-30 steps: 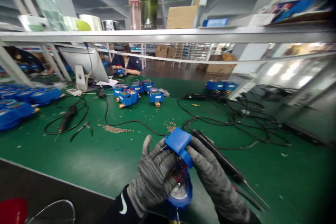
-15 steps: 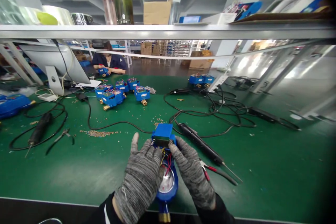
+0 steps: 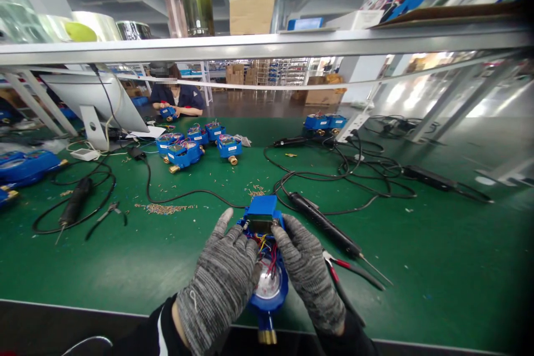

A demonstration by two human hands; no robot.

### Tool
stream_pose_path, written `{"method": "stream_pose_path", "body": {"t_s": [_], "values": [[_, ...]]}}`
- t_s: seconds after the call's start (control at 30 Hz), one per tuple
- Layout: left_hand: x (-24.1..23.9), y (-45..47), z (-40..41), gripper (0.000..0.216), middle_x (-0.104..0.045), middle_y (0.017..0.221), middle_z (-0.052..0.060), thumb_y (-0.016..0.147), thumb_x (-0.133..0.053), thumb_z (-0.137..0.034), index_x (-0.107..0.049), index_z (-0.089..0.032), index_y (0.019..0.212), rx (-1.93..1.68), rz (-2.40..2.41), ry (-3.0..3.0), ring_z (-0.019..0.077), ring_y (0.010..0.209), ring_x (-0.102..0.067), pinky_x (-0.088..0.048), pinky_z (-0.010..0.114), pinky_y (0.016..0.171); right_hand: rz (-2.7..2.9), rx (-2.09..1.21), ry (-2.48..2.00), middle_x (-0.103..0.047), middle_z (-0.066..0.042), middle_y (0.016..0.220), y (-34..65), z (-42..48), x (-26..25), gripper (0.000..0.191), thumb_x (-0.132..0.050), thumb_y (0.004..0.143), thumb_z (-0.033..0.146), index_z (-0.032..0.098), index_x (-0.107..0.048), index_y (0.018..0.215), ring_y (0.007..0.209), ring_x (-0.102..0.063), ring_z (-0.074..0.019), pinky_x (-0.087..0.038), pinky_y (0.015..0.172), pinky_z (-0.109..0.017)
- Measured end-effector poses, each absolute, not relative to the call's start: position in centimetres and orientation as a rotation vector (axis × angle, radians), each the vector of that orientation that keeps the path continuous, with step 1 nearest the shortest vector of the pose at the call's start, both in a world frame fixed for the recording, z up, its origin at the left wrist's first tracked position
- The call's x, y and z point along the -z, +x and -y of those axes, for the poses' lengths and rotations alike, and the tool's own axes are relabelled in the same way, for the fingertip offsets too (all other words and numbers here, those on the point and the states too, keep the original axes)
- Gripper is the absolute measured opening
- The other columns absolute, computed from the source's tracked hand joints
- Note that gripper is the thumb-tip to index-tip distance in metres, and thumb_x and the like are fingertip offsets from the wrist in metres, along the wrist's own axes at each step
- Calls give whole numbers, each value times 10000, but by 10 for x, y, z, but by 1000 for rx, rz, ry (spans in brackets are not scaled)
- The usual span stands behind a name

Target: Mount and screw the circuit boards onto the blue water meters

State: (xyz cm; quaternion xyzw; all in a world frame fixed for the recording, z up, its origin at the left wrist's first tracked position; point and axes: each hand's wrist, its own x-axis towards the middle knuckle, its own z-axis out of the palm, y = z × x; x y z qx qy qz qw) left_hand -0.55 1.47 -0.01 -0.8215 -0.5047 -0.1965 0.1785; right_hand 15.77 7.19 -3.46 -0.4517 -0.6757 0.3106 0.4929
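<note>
A blue water meter [image 3: 267, 283] with a round dial, coloured wires and a brass fitting at its near end rests at the front edge of the green table [image 3: 417, 245]. Its blue box-shaped cover [image 3: 261, 212] stands open at the far end. My left hand [image 3: 223, 283], in a grey knit glove, is wrapped round the meter's left side, thumb pointing up. My right hand [image 3: 306, 272], also gloved, grips the right side with its fingertips at the cover and wires.
A black electric screwdriver [image 3: 323, 224] and red-handled pliers [image 3: 340, 270] lie right of my hands. Cables tangle further right. Several blue meters [image 3: 196, 144] stand mid-table, more at the left edge [image 3: 25, 164]. Another screwdriver [image 3: 73, 206] lies left. A person works across the table [image 3: 173, 97].
The blue cover has swung from tilted toward the right to squarely upright at the meter's far end. My view has shifted right and down; both hands kept hold of the meter.
</note>
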Motion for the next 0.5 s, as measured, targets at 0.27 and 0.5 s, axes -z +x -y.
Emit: {"method": "stream_pose_path", "body": {"t_s": [0.27, 0.5], "values": [[0, -7, -7, 126, -707, 832, -17, 895, -575, -253, -686, -209, 858, 890, 1540, -2453, 151, 855, -681, -309, 525, 1212, 1627, -723, -1123, -717, -66, 994, 154, -69, 38, 290, -541, 958, 405, 190, -707, 1059, 868, -679, -217, -538, 757, -281], [5, -31, -12, 273, -733, 1061, 37, 892, -617, -379, -675, -210, 1098, 1480, 1839, -2181, 188, 1024, -685, -464, 472, 1094, 1476, -992, -979, -713, -85, 1024, 156, -72, 33, 333, -610, 910, 473, 192, -717, 1052, 930, -673, -250, -555, 846, -346]]}}
